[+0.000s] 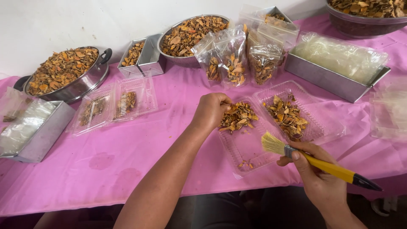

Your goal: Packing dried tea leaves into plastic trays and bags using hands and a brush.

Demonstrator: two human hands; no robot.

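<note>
A clear plastic clamshell tray [250,148] lies open on the pink tablecloth [127,148]. Its far half [322,127] holds orange-brown dried slices [287,116]. A smaller pile of slices [238,117] sits in the near half. My left hand [210,111] is closed in a fist at the edge of that smaller pile, touching it. Whether it grips any slices is hidden. My right hand [317,176] holds a yellow-handled paintbrush [313,159], its pale bristles over the tray's near corner.
Several filled clear bags [234,57] stand behind the tray. Metal bowls of slices sit at back centre [186,36], back left [63,72] and back right [364,17]. Metal tins hold empty bags [335,63], [29,127]. Another open clamshell [112,104] lies left.
</note>
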